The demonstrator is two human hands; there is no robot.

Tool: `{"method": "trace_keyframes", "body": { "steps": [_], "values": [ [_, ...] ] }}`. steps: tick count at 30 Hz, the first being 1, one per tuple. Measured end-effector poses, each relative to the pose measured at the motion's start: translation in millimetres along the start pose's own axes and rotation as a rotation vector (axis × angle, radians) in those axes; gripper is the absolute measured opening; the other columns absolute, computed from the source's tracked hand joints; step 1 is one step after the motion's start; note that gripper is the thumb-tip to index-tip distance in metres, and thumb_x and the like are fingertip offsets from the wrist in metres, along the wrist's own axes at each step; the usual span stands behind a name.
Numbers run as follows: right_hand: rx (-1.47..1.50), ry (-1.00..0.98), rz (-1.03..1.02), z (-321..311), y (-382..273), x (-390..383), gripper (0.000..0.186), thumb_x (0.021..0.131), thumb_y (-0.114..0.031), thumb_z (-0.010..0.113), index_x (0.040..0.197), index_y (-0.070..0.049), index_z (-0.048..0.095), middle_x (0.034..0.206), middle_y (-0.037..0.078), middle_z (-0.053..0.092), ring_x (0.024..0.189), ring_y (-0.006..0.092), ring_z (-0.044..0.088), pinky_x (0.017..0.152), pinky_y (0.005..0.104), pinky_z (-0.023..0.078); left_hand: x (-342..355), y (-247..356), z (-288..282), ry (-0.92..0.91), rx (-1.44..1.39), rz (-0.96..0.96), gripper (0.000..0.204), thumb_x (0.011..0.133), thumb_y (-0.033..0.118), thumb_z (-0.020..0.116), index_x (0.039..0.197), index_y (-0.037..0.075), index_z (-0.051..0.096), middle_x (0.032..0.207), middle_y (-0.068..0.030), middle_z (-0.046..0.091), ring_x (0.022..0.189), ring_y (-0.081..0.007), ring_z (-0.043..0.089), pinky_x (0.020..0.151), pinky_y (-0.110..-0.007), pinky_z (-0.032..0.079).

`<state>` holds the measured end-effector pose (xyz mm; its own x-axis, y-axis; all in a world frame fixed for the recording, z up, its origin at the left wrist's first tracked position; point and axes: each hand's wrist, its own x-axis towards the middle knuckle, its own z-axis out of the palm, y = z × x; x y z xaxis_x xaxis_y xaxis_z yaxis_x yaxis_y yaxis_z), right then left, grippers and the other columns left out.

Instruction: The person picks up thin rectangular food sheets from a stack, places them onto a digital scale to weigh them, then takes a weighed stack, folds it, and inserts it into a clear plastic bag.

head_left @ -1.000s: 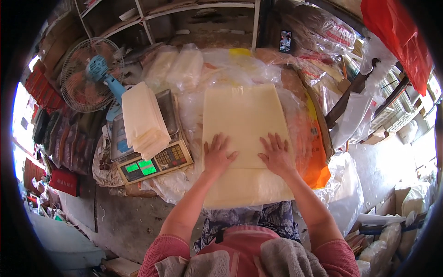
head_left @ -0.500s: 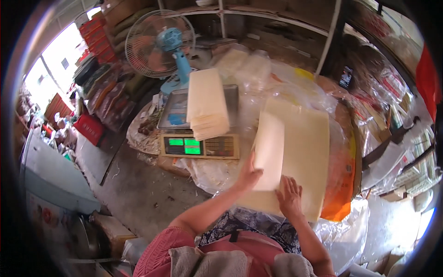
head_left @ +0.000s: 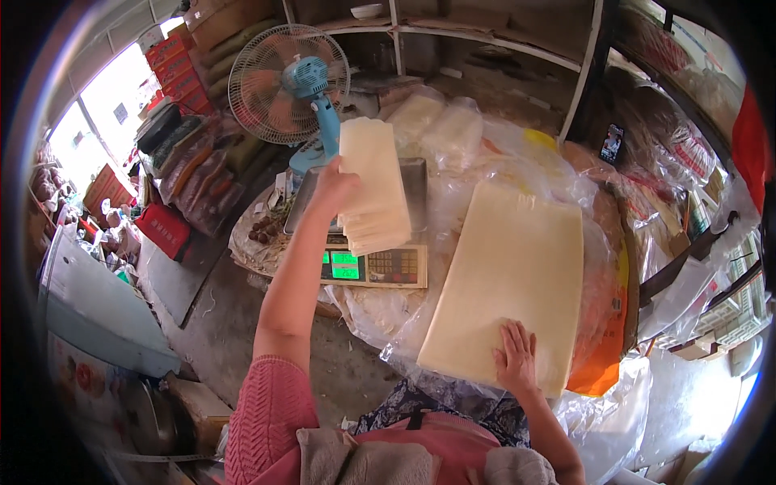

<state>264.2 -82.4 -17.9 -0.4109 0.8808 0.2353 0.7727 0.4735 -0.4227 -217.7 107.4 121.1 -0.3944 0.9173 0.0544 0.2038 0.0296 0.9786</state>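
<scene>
Nearest: knit pink sleeves (head_left: pixel 271 412) + grey cloth (head_left: pixel 347 457) at lower edge, over worker's front.

R hand (head_left: pixel 517 356): palm down, fingers loosely spread, nothing gripped; rests on near part of flat pile of pale-yellow sheets (head_left: pixel 517 267). Pile lies R of scale, on table w/ clear plastic film (head_left: pixel 412 343) under/around it; long axis runs away from worker, slightly skewed. Sheet count: can't tell. Orange bag (head_left: pixel 598 368) just beside pile, R side.

L arm reaches fwd. L hand (head_left: pixel 335 190) at L edge of folded-sheet stack (head_left: pixel 376 178), touching or v. near; fingertips partly lost in blur, so can't tell if pinched or loose. Stack sits over metal pan (head_left: pixel 416 202) of digital scale (head_left: pixel 396 267); near end shows several uneven layers & overhangs twd keypad. Green display lit, partly behind L forearm.

Judged step: putting or squaring a folded sheet on stack at scale, R hand steadying flat pile meanwhile. Next move prob. calls for easy L release w/o dragging upper layers, then lifting one thin sheet off pile w/o pulling those beneath.

Farther: blue desk fan (head_left: pixel 291 81) beyond scale, to L; plastic-wrapped pale packs (head_left: pixel 416 113) approx. behind scale; phone (head_left: pixel 612 144) upright, far R; shelving (head_left: pixel 485 36) at back, white bowl (head_left: pixel 367 11) on it.
</scene>
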Motion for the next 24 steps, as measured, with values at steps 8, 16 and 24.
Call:
{"method": "trace_keyframes", "body": {
  "steps": [8, 16, 24],
  "values": [
    [-0.012, -0.007, 0.025, -3, -3, -1, 0.051, 0.087, -0.019, 0.057, 0.134, -0.005, 0.045, 0.142, 0.013, 0.040, 0.135, 0.0336, 0.032, 0.108, 0.0578, 0.021, -2, 35, 72, -0.041, 0.959, 0.135, 0.076, 0.084, 0.071, 0.037, 0.146, 0.027, 0.031, 0.156, -0.0121, 0.015, 0.143, -0.0420, 0.005, 0.111, -0.062, 0.002],
    [-0.032, -0.008, 0.004, 4, 3, -2, 0.053, 0.085, -0.018, 0.058, 0.134, -0.005, 0.044, 0.141, 0.014, 0.041, 0.134, 0.0335, 0.033, 0.107, 0.0575, 0.023, -9, -15, 104, -0.019, 1.312, 0.150, 0.068, 0.088, 0.066, 0.037, 0.146, 0.031, 0.032, 0.156, -0.0109, 0.017, 0.141, -0.0439, 0.010, 0.111, -0.061, 0.002],
    [0.097, -0.153, -0.217, -19, -33, 18, 0.025, 0.084, -0.016, 0.062, 0.107, -0.008, 0.059, 0.105, 0.006, 0.061, 0.113, 0.0227, 0.053, 0.102, 0.0591, 0.030, 6, 10, 75, 0.105, 0.962, 0.369, 0.070, 0.087, 0.055, 0.051, 0.141, 0.012, 0.040, 0.150, -0.0135, 0.030, 0.140, -0.0416, 0.019, 0.111, -0.058, 0.012]
  ]
}}
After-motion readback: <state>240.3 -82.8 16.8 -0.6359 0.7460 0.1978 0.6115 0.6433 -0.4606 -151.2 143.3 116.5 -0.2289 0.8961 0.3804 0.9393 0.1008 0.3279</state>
